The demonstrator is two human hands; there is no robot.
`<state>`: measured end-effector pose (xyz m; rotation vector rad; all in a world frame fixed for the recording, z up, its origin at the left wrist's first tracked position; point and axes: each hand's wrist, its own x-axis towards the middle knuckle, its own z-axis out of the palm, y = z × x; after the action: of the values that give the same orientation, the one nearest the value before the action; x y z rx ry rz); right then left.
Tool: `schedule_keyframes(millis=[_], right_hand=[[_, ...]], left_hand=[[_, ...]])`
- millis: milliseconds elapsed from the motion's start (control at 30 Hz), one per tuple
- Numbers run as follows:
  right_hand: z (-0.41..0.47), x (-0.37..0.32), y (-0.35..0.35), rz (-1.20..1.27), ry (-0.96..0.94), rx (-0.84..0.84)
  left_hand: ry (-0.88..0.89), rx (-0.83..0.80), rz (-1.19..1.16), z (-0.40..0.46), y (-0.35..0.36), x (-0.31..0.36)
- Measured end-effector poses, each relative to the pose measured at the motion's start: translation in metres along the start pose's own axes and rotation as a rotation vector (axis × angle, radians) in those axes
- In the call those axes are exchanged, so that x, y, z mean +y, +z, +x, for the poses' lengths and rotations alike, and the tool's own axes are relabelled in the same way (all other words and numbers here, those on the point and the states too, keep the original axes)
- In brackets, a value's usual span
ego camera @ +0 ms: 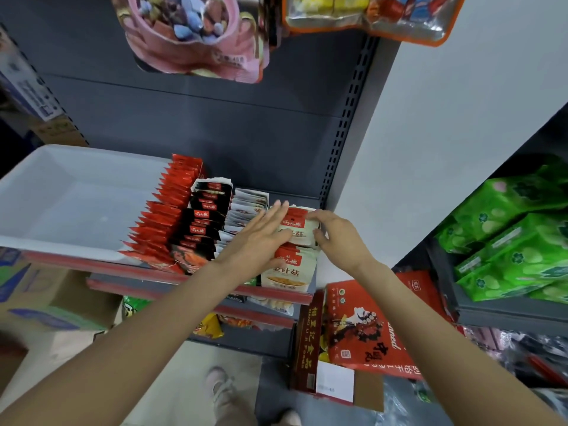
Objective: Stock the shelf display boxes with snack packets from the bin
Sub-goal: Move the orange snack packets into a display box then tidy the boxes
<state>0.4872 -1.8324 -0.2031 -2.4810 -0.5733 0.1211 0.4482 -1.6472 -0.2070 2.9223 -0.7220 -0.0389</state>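
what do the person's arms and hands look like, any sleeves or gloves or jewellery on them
Both arms are bare along all of the forearm in view; no sleeve edge shows. The left hand and right hand wear no gloves. No watch, bracelet or ring is visible on either wrist or on the fingers that show. The nails look short and unpainted, though the picture is soft there.

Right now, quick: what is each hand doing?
Left hand: open, straight fingers pressing flat on the cream snack packets.
Right hand: fingers curled round the right edge of the same packets, gripping them.
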Motion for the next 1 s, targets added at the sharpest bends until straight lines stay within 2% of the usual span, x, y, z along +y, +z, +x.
schedule_keyframes(millis=[100, 200, 267, 333, 567, 800, 1000], right_hand=[[-0.008, -0.002, 0.0, 0.097, -0.012, -0.096], [-0.006, -0.002, -0.008, 0.258, 0.073, -0.029], [0.001, 0.0, -0.01, 0.169, 0.084, 0.047], [0.009, 0.003, -0.009, 0.047, 0.078, 0.051], [0.023, 0.004, 0.0, -0.253, 0.041, 0.034], [0.028, -0.005, -0.001, -0.365, 0.025, 0.011], [0.031, -0.006, 0.0, -0.625, -0.104, -0.065]], left_hand=[[0.03, -0.01, 0.002, 0.001, 0.002, 0.001], [-0.013, -0.002, -0.033, -0.004, 0.001, 0.007], [-0.092, -0.001, -0.093, -0.005, 0.001, 0.007], [-0.135, -0.004, -0.141, -0.004, 0.002, 0.005], [-0.065, -0.086, -0.121, 0.005, -0.003, -0.001], [-0.069, -0.052, -0.117, 0.004, 0.004, -0.002], [-0.045, -0.034, -0.125, 0.001, 0.007, -0.003]])
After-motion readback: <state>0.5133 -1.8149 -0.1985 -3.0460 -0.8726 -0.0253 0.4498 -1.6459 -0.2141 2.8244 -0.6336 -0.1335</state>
